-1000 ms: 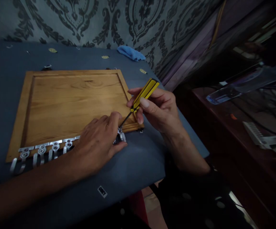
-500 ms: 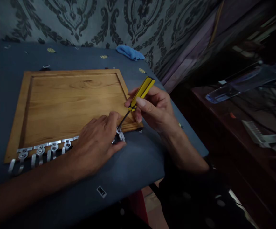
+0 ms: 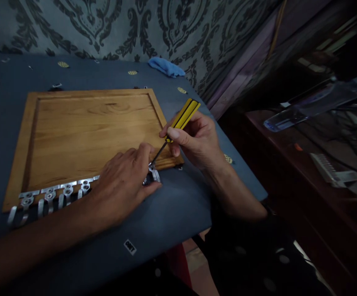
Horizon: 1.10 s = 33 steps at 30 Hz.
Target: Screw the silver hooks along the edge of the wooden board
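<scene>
A wooden board [image 3: 82,131] with a raised rim lies on a blue-covered table [image 3: 172,213]. A metal strip of hooks [image 3: 52,195] runs along the board's near edge. My left hand [image 3: 124,183] rests on the right part of this strip, fingers curled down over it, thumb beside the end hook [image 3: 154,174]. My right hand [image 3: 197,137] is closed on a yellow-and-black screwdriver [image 3: 183,117]. Its thin shaft slants down to the left, with the tip at the end hook near my left fingertips.
A blue cloth [image 3: 166,66] lies at the table's far edge against a patterned grey wall. Small stickers dot the table cover. To the right stands a dark wooden shelf [image 3: 304,164] with a clear plastic item [image 3: 308,105] and a comb-like piece [image 3: 326,168].
The view has shifted slightly, so everything sits a little further left. My right hand has turned a little on the screwdriver handle. My left hand stays on the strip.
</scene>
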{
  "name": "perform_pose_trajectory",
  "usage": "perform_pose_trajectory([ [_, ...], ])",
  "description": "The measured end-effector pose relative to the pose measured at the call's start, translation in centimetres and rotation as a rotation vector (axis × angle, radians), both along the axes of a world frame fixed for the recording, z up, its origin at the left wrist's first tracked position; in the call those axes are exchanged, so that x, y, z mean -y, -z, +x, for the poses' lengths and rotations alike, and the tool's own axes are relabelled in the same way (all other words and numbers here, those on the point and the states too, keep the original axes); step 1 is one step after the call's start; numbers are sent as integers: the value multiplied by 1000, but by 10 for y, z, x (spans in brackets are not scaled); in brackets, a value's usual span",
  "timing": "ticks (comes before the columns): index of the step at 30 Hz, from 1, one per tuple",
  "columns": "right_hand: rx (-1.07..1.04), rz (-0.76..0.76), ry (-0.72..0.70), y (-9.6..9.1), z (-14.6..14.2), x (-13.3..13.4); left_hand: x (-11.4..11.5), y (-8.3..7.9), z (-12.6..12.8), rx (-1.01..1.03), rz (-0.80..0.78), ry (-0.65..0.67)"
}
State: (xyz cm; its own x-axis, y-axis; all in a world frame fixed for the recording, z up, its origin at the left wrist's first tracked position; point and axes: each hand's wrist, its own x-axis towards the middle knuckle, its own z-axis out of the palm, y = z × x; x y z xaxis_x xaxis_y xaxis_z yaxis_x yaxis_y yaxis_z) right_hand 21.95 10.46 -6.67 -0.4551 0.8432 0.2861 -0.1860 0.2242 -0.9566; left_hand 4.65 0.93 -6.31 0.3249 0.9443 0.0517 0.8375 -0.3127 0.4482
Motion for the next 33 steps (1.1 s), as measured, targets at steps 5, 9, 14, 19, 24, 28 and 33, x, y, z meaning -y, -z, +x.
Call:
perform_pose_trajectory([
  [5, 25, -17, -36, -1, 6, -1, 0, 0, -2, 6, 24, 4],
  [9, 2, 48, -5, -1, 4, -1, 0, 0, -1, 4, 19, 1],
  [14, 23, 60, 151, 2, -2, 0, 1, 0, -1, 29, 26, 10],
  [19, -53, 86, 259, 2, -2, -2, 0, 1, 0, 17, 8, -12],
  [24, -53, 69, 222, -2, 0, 0, 1, 2, 0, 16, 16, -6],
  [28, -15, 82, 216, -1, -2, 3, 2, 3, -1, 26, 39, 4],
  [33, 32, 73, 217, 1, -4, 4, 1, 2, -1, 31, 38, 3],
])
